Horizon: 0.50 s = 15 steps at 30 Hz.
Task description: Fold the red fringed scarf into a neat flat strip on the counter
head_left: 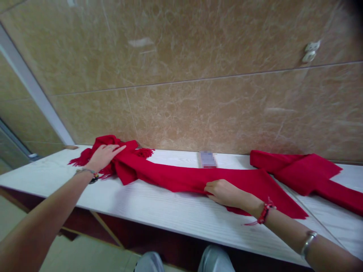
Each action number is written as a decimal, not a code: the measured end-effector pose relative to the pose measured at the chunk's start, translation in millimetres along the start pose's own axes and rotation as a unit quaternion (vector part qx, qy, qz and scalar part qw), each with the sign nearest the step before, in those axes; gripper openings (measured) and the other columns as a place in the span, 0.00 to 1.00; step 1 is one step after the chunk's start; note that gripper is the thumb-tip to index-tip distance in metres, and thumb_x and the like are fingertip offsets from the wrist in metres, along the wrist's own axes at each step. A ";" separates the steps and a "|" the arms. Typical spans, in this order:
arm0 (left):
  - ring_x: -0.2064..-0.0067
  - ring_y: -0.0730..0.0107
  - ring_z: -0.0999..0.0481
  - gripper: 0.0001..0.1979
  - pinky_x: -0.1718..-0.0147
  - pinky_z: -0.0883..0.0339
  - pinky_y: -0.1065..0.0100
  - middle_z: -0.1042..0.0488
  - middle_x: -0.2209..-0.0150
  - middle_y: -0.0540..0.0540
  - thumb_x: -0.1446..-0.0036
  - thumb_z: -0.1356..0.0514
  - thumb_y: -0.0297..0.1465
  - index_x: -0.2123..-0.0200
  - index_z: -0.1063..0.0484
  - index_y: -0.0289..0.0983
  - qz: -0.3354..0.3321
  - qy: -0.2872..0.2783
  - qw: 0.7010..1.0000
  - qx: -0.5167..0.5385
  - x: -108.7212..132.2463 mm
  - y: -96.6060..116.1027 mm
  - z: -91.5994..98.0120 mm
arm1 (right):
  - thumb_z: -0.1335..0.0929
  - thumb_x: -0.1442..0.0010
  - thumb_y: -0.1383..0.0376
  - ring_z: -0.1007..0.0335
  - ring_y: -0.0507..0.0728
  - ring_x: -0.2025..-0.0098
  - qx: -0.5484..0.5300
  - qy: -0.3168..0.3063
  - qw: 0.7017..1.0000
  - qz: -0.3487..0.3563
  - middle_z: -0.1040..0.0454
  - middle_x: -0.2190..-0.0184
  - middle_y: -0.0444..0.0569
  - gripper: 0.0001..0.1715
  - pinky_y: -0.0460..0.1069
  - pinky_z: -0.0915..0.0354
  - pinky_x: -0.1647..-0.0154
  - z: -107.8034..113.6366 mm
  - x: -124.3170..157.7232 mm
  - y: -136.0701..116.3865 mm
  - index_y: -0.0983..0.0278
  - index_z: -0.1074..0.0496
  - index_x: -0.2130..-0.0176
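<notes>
A long red scarf (176,175) stretches across the white tabletop. Its left end is bunched into loose folds with fringes sticking out, while the right part lies flatter and widens to a pointed corner. On the bunched end my left hand (102,155) rests palm down, fingers stretched out. My right hand (222,192) has its fingers curled around the lower edge of the scarf near the middle; the fingertips are partly hidden by the cloth. To the right lies a second red cloth (295,170), folded across itself and running out of view.
Against the marbled tile wall (181,117) lies a small blurred rectangular item (208,159), behind the scarf. A small white figure (311,51) is on the wall. Dark open compartments show below the white tabletop's front edge (159,223). My feet or knees (149,261) show at the bottom.
</notes>
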State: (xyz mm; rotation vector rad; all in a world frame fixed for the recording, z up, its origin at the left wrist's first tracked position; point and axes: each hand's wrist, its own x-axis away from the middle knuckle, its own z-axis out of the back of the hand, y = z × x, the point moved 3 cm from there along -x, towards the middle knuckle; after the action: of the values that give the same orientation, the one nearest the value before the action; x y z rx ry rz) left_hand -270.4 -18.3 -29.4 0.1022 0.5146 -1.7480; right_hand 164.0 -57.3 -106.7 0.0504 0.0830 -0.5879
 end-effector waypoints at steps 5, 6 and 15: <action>0.39 0.40 0.63 0.25 0.51 0.64 0.34 0.53 0.38 0.38 0.41 0.58 0.21 0.40 0.49 0.36 0.168 0.023 0.983 -0.075 -11.0 -8.7 9.4 | 0.40 0.41 0.68 0.30 0.56 0.66 -0.039 0.016 0.998 -0.044 0.26 0.68 0.51 0.11 0.47 0.39 0.65 2.9 1.4 7.5 0.66 0.29 0.67; 0.39 0.38 0.64 0.26 0.51 0.64 0.34 0.55 0.38 0.37 0.43 0.54 0.21 0.41 0.48 0.36 0.183 -0.022 0.981 -0.065 -12.2 0.3 1.2 | 0.40 0.41 0.68 0.30 0.56 0.66 -0.046 0.018 0.998 -0.049 0.26 0.67 0.51 0.11 0.46 0.39 0.65 2.1 2.0 9.0 0.66 0.29 0.67; 0.43 0.63 0.41 0.25 0.45 0.50 0.62 0.39 0.44 0.44 0.44 0.45 0.37 0.43 0.44 0.43 -0.260 -0.105 0.943 0.178 2.3 189.6 -26.5 | 0.39 0.41 0.66 0.29 0.55 0.65 -0.122 0.067 0.985 -0.100 0.25 0.65 0.49 0.11 0.46 0.39 0.64 -8.6 1.3 20.6 0.64 0.30 0.61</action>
State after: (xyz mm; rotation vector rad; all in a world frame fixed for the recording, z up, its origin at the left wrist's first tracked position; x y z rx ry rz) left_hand -96.9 -38.8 -107.7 0.0339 0.0589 -2.3266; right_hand 176.0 -40.2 -114.9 -0.1576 0.2936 -0.7714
